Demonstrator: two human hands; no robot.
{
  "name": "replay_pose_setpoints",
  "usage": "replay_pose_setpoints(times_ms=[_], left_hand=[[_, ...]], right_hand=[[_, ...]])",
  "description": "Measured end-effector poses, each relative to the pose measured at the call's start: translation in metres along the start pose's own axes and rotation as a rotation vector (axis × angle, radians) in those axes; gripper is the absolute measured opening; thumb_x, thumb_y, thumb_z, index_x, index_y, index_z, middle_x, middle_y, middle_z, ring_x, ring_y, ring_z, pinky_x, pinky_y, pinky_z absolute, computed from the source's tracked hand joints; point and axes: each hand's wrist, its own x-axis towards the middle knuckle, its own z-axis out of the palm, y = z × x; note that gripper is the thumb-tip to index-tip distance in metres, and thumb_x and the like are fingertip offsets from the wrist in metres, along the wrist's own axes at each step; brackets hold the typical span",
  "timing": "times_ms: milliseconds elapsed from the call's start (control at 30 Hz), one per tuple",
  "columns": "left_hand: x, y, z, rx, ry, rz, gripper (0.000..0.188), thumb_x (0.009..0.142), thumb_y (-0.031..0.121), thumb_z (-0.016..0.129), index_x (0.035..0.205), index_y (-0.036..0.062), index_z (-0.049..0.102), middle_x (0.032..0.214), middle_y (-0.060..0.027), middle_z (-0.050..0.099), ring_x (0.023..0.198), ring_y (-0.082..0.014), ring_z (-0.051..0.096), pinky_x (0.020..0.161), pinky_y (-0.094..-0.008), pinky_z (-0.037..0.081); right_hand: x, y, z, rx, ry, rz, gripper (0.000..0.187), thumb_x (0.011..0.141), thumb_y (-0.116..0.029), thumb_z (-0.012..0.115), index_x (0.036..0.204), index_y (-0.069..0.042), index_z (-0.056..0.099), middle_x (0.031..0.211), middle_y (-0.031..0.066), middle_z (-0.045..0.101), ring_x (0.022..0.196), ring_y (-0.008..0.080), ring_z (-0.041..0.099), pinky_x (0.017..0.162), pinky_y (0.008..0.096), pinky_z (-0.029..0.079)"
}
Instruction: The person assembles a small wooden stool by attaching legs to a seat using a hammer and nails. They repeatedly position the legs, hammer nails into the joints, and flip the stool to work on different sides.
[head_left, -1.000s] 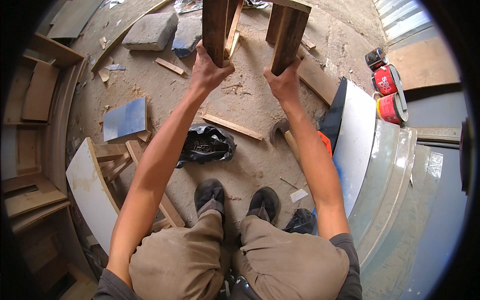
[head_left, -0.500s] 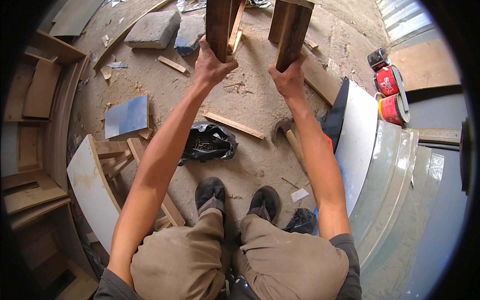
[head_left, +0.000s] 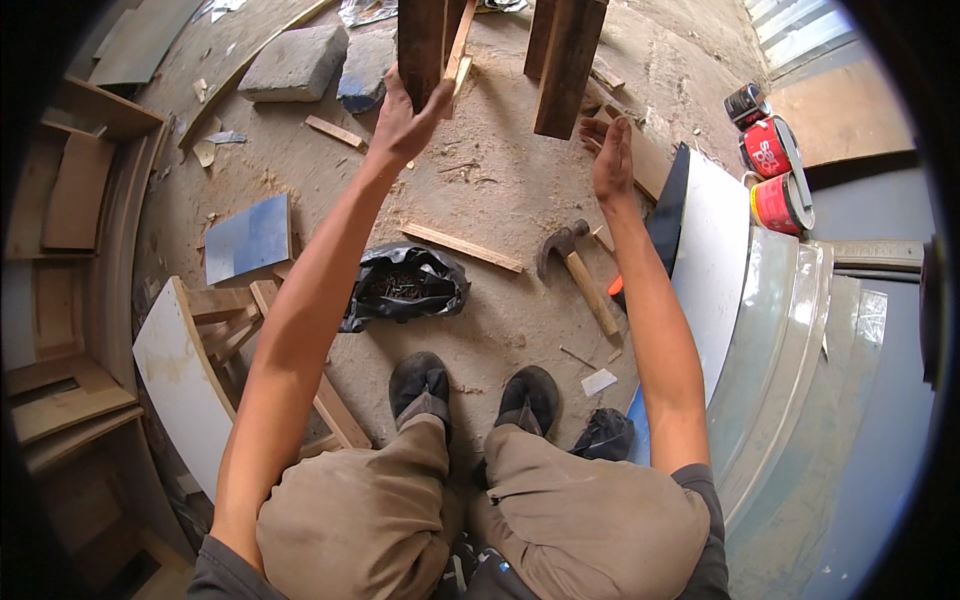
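Toward the top, my left hand (head_left: 408,125) holds the near end of a dark wooden board (head_left: 421,45), thumb on its right side and fingers on its left. Thinner pale strips show just right of that board. A second dark wooden board (head_left: 570,75) stands to the right, its near end free of any hand. Beside that end, slightly lower and to the right, my right hand (head_left: 612,165) is open with its fingers stretched up. It looks apart from the board. Both boards run out of the picture at the top.
A hammer (head_left: 588,285) and a pale wood strip (head_left: 462,246) lie on the dusty floor. Close to my feet sits a black plastic bag (head_left: 440,300) with nails. Concrete blocks (head_left: 292,65) lie far left, wooden cabinets (head_left: 125,240) stand left, and cans (head_left: 778,205) and glass sheets (head_left: 770,330) are right.
My right hand has let go of the right board and moved a little right and down, its fingers now straight. The left hand stays at its board. More of the hammer shows.
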Motion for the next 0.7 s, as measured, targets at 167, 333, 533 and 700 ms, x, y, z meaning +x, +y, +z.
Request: replay_pose_setpoints(times_ms=[167, 333, 533, 700], left_hand=[[0.007, -0.007, -0.001, -0.101, 0.012, -0.024, 0.079, 0.1, 0.063, 0.044, 0.147, 0.0023, 0.027, 0.134, -0.0262, 0.056, 0.122, -0.038, 0.057, 0.105, -0.0412, 0.042], [0.004, -0.022, -0.001, -0.122, -0.017, -0.021, 0.065, 0.105, 0.049, 0.042, 0.148, 0.0031, 0.027, 0.133, -0.0282, 0.056, 0.126, -0.0394, 0.054, 0.106, -0.0403, 0.04], [-0.023, -0.06, -0.009, -0.24, -0.183, -0.043, 0.052, 0.104, 0.035, 0.052, 0.143, 0.004, 0.04, 0.133, -0.025, 0.059, 0.128, -0.0366, 0.054, 0.105, -0.0403, 0.041], [-0.059, -0.102, -0.028, -0.055, -0.333, 0.007, 0.05, 0.102, 0.033, 0.056, 0.141, 0.0045, 0.044, 0.13, -0.0194, 0.063, 0.123, -0.032, 0.058, 0.102, -0.0423, 0.044]], right_hand=[[0.006, -0.001, 0.005, 0.028, -0.01, 0.016, 0.08, 0.099, -0.067, 0.041, 0.135, 0.005, 0.042, 0.113, 0.0162, 0.064, 0.105, 0.0218, 0.062, 0.092, 0.0339, 0.046], [0.003, -0.007, 0.012, -0.077, -0.093, -0.01, 0.067, 0.096, -0.043, 0.067, 0.137, 0.006, 0.046, 0.112, 0.017, 0.068, 0.103, 0.0231, 0.065, 0.091, 0.0335, 0.05], [-0.016, 0.009, 0.003, -0.199, -0.279, 0.05, 0.045, 0.091, -0.021, 0.075, 0.126, 0.003, 0.059, 0.114, 0.0122, 0.07, 0.106, 0.0199, 0.067, 0.091, 0.0321, 0.051], [-0.052, 0.057, 0.012, -0.416, -0.362, -0.02, 0.037, 0.085, -0.016, 0.077, 0.116, -0.002, 0.063, 0.111, 0.0151, 0.073, 0.105, 0.0262, 0.07, 0.091, 0.0383, 0.053]])
